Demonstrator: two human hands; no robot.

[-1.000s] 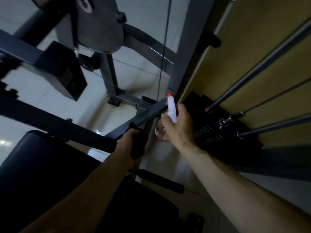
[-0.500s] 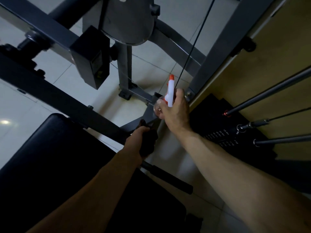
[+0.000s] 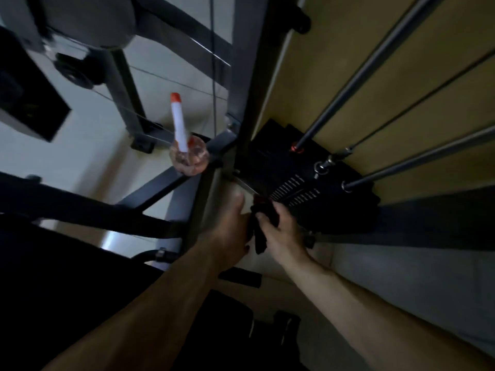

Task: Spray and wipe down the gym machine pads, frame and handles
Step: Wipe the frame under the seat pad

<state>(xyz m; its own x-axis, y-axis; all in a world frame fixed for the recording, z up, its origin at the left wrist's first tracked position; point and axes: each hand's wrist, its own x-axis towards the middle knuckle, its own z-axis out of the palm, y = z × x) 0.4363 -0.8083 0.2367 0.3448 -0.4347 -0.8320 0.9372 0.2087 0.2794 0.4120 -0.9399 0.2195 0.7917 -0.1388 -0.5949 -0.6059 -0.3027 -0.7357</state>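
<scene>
Right hand [image 3: 284, 232] off bottle [image 3: 188, 156], apparently gripping cloth [image 3: 267, 210]

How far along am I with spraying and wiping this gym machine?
The spray bottle stands unheld on a frame bar, so spraying looks done here. In hand: right hand grips the dark cloth, left hand against it. Left: wiping; nothing shows which parts are clean.

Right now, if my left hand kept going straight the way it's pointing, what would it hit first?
The dark crumpled cloth that your right hand grips, right ahead of the left hand. Beyond it sits the black weight stack, though depth is hard to judge.
</scene>
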